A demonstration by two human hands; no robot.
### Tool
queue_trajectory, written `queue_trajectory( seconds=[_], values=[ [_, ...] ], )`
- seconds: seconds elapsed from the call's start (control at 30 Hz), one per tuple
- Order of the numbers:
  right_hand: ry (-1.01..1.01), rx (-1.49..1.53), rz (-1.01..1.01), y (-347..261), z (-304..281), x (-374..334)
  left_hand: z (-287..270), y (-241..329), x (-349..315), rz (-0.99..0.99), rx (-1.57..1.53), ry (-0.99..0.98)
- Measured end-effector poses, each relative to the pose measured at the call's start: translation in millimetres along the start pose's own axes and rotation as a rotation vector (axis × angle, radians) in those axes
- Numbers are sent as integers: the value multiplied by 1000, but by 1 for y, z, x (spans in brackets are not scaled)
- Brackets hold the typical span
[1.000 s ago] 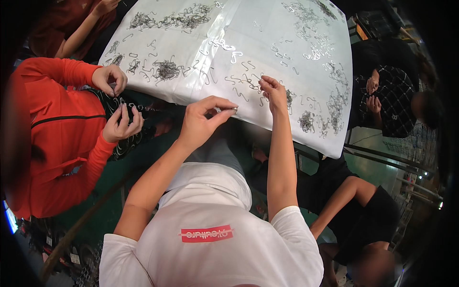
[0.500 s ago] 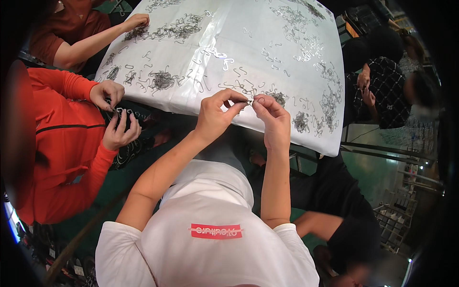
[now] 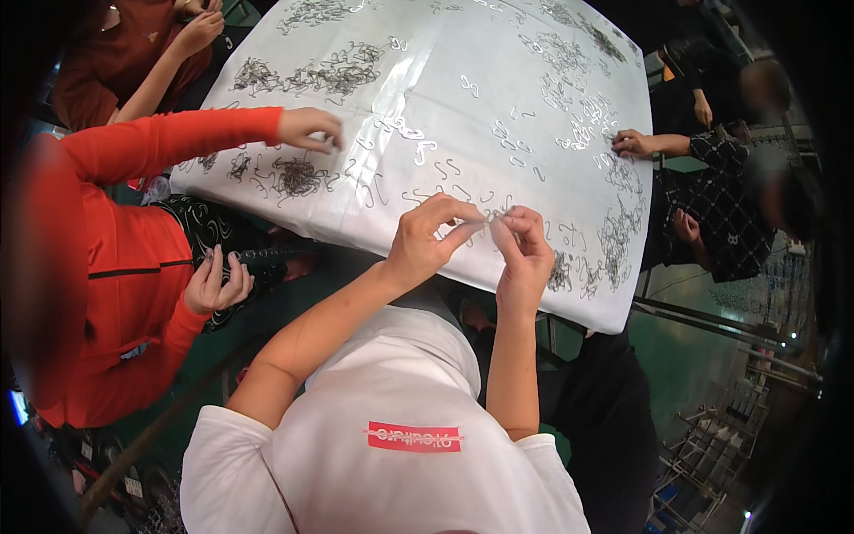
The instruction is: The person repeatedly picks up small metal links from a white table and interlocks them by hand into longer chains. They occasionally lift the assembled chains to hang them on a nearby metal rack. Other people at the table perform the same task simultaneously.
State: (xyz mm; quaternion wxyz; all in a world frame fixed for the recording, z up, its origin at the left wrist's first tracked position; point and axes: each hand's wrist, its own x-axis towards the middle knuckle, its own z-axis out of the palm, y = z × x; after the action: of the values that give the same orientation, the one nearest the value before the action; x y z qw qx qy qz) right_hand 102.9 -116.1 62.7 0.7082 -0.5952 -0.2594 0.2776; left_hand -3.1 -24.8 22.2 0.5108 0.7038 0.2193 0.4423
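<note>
My left hand (image 3: 431, 238) and my right hand (image 3: 523, 258) meet above the near edge of a white-covered table (image 3: 463, 120). Thumb and forefinger of each hand are pinched together, tip to tip. Between them is a small metal hook (image 3: 493, 216), mostly covered by the fingertips. S-shaped wire hooks (image 3: 447, 167) lie scattered on the cover just beyond my hands. A dark pile of hooks (image 3: 559, 272) sits beside my right hand, partly hidden by it.
More hook piles (image 3: 298, 177) are spread over the table. At my left, a person in an orange-red top (image 3: 133, 240) reaches over it. Another person's hand (image 3: 633, 143) touches the right edge. A person in dark clothes (image 3: 605, 409) is close at my right.
My pinched hands have shifted slightly right in view. The person in orange-red has stretched one hand over the table. A hand at the right now reaches the table edge; the far-left person's hand has drawn back.
</note>
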Motion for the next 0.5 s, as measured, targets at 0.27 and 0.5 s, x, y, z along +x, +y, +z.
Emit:
queue_trajectory(
  seconds=[0.27, 0.5],
  values=[
    [37, -79, -93, -16, -18, 14, -5, -145, 43, -156, 682, -1],
    [78, -78, -86, -17, -21, 25, 7, -195, 38, -97, 1136, -333]
  ],
)
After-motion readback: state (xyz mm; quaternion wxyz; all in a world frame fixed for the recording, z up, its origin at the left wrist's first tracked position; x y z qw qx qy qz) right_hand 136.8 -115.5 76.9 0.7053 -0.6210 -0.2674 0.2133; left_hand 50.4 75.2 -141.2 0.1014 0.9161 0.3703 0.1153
